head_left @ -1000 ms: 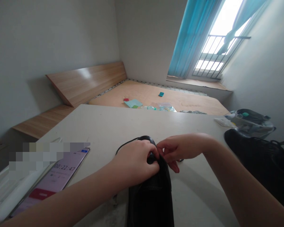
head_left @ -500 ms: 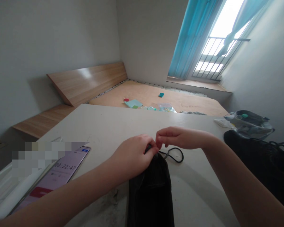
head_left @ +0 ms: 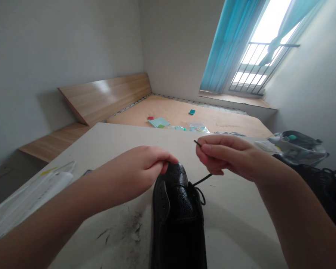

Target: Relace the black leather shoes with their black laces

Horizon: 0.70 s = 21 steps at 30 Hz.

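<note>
A black leather lace-up shoe (head_left: 182, 213) stands on the white table in front of me, its opening toward me. My left hand (head_left: 148, 164) is closed at the far end of the shoe, thumb and fingers pinching the top of its tongue (head_left: 177, 175). To the right and a little above, my right hand (head_left: 226, 153) is closed on a black shoelace (head_left: 203, 180). The lace's short tip sticks out past the fingertips. From below that hand, the lace runs down to the right side of the shoe, where a small loop hangs.
Another black shoe (head_left: 319, 186) lies at the right beside a clear plastic bag (head_left: 302, 147). Clear plastic packaging (head_left: 36, 201) is on the table's left. A phone (head_left: 87, 172) is mostly hidden behind my left forearm. Beyond the table (head_left: 123, 145) is a bed board (head_left: 226, 116) with small items.
My right hand has left the shoe, moving up and right with the lace end, drawing the lace out. The left hand has shifted slightly, and the shoe's tongue now shows. My left forearm now covers most of the phone.
</note>
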Each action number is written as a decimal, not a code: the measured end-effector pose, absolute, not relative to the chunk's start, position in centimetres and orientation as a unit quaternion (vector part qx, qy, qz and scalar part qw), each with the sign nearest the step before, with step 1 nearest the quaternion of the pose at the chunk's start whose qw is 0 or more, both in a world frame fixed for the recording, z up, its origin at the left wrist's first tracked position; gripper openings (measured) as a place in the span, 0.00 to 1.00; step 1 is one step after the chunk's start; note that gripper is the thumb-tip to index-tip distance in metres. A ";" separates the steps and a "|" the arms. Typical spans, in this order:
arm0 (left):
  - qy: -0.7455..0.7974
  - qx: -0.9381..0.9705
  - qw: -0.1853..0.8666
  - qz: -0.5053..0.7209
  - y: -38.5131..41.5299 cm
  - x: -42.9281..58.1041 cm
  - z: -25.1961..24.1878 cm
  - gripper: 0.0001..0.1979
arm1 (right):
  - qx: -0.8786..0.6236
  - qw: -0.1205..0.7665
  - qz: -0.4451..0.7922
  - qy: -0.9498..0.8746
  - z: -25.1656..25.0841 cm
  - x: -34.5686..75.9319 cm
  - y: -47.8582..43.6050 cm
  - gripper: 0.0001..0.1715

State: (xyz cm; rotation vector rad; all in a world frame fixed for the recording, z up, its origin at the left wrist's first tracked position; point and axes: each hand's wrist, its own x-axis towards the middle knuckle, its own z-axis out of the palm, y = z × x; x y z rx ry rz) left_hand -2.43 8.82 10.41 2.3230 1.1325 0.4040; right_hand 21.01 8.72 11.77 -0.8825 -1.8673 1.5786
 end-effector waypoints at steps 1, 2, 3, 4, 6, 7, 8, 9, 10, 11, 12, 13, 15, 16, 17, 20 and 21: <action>0.416 0.865 0.258 0.110 9.1 -2.8 10.4 0.17 | -0.323 0.301 0.597 -0.670 12.0 21.1 8.7 0.19; 0.420 0.867 0.257 0.076 9.2 -3.2 10.3 0.16 | -0.319 0.335 0.605 -0.648 12.2 21.1 8.6 0.19; 0.431 0.864 0.257 0.048 9.3 -3.5 10.2 0.16 | -0.317 0.363 0.607 -0.632 12.4 21.0 8.5 0.19; 0.444 0.857 0.259 0.027 9.3 -3.7 10.1 0.15 | -0.321 0.382 0.596 -0.629 12.4 20.9 8.4 0.19; 0.468 0.845 0.260 -0.001 9.1 -3.9 9.8 0.11 | -0.356 0.376 0.533 -0.669 12.1 20.2 8.2 0.17; 0.476 0.841 0.258 -0.011 9.0 -3.8 9.6 0.10 | -0.384 0.348 0.491 -0.701 11.7 19.7 8.1 0.16; 0.482 0.839 0.253 -0.020 9.0 -3.7 9.5 0.09 | -0.411 0.308 0.449 -0.731 11.3 19.2 8.1 0.14; 0.488 0.838 0.244 -0.028 8.9 -3.6 9.3 0.08 | -0.435 0.263 0.412 -0.756 10.9 18.6 8.0 0.13; 0.492 0.837 0.235 -0.033 8.9 -3.5 9.1 0.08 | -0.456 0.221 0.382 -0.773 10.4 18.1 7.9 0.13; 0.496 0.838 0.225 -0.036 9.0 -3.3 8.9 0.08 | -0.470 0.189 0.359 -0.784 10.0 17.6 7.9 0.13; 0.499 0.838 0.217 -0.038 9.0 -3.3 8.7 0.08 | -0.477 0.169 0.340 -0.793 9.6 17.2 7.9 0.13; 0.499 0.839 0.212 -0.037 9.1 -3.2 8.6 0.09 | -0.481 0.156 0.323 -0.800 9.4 16.9 7.9 0.14; 0.495 0.843 0.207 -0.038 9.2 -3.2 8.3 0.09 | -0.484 0.145 0.303 -0.808 9.1 16.7 8.0 0.14; 0.492 0.845 0.206 -0.039 9.2 -3.2 8.3 0.09 | -0.484 0.142 0.300 -0.810 9.0 16.7 8.0 0.14; 0.489 0.847 0.205 -0.040 9.1 -3.2 8.2 0.09 | -0.485 0.139 0.299 -0.810 9.0 16.7 8.1 0.14; 0.486 0.851 0.197 -0.039 8.9 -3.1 8.2 0.08 | -0.492 0.117 0.287 -0.814 9.0 16.7 8.3 0.15; 0.487 0.851 0.194 -0.039 8.8 -3.1 8.3 0.08 | -0.493 0.103 0.280 -0.817 9.0 16.6 8.3 0.16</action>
